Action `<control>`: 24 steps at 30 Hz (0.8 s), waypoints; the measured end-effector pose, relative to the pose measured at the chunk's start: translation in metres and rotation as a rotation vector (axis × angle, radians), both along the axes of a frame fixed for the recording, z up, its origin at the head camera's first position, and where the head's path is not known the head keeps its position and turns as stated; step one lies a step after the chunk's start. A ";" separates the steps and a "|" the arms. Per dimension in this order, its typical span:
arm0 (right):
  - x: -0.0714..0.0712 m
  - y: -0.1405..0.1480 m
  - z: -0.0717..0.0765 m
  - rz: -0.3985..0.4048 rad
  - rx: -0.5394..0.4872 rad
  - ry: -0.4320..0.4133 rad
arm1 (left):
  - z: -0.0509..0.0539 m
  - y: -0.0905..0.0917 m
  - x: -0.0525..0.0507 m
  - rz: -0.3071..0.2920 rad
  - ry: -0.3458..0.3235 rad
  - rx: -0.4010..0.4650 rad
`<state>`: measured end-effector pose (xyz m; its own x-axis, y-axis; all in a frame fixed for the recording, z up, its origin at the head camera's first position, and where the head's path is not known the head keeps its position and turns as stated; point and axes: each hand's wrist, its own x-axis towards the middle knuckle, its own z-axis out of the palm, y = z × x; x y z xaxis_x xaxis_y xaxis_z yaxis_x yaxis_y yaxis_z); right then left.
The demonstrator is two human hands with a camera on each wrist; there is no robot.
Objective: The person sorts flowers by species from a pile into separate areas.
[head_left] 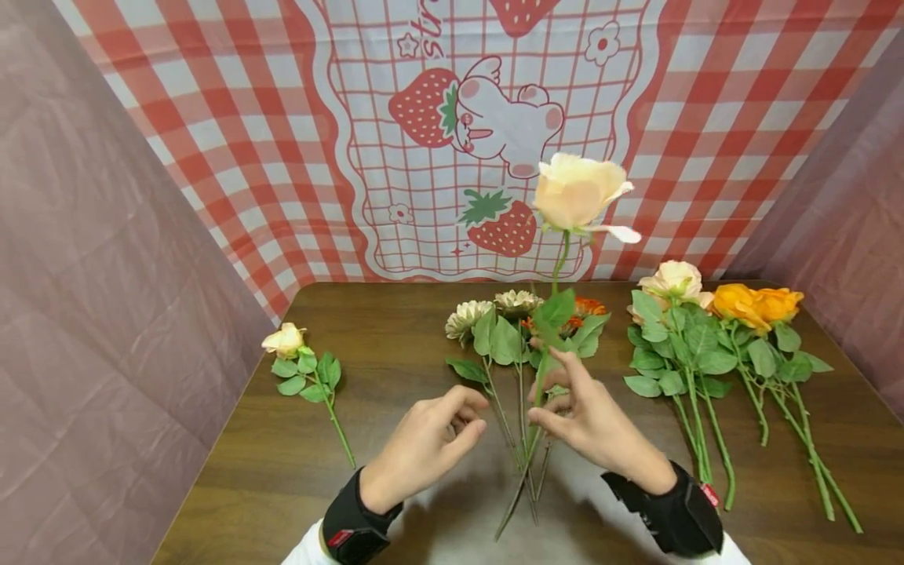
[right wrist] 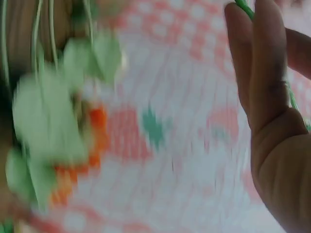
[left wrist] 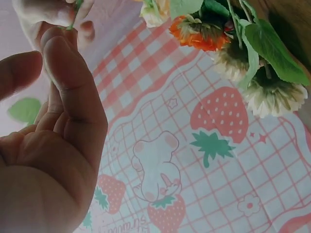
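Observation:
A tall cream-peach rose (head_left: 579, 192) stands upright in front of the hanging cloth, its bloom well above the table. My right hand (head_left: 593, 412) holds its green stem between thumb and fingers. That stem (right wrist: 246, 8) runs across the fingers in the right wrist view, which is partly blurred. To the left, my left hand (head_left: 427, 439) hovers with loosely bent fingers and nothing between them, thumb apart from the index finger in the left wrist view. Behind both hands lie cream daisy-like flowers (head_left: 469, 320) and orange flowers (head_left: 589, 306), their stems crossing on the table.
A single short peach rose (head_left: 284, 340) lies at the left on the brown wooden table (head_left: 247, 486). Pale peach roses (head_left: 671, 281) and orange flowers (head_left: 756, 304) lie at the right. A red-checked strawberry cloth (head_left: 240, 141) hangs behind the table.

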<state>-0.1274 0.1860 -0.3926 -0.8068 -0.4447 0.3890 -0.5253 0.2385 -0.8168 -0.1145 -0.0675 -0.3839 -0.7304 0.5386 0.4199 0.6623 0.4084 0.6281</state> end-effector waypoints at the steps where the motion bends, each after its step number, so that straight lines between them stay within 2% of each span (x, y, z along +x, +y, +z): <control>1: -0.002 0.009 0.004 -0.047 0.018 0.016 | 0.001 0.000 0.000 0.001 -0.005 -0.003; 5: -0.008 0.051 0.020 -0.254 0.101 0.016 | 0.002 -0.001 0.000 0.004 -0.019 -0.014; 9: -0.010 0.097 0.031 -0.438 0.240 -0.051 | 0.003 -0.001 0.001 0.012 -0.032 -0.024; 11: -0.010 0.117 0.032 -0.504 0.321 -0.101 | 0.002 -0.001 0.001 0.015 -0.035 -0.029; 16: -0.014 0.162 0.027 -0.561 0.528 -0.273 | 0.002 -0.002 0.001 0.023 -0.052 -0.045; 20: -0.020 0.189 0.019 -0.546 0.670 -0.440 | 0.002 -0.003 0.002 0.028 -0.070 -0.054; 24: -0.026 0.211 0.007 -0.475 0.741 -0.530 | 0.002 -0.004 0.002 0.034 -0.072 -0.052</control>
<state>-0.1532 0.3966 -0.3860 -0.9504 -0.0181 -0.3104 0.1399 0.8666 -0.4790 -0.1124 -0.0711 -0.3820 -0.7761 0.5327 0.3374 0.6012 0.4636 0.6508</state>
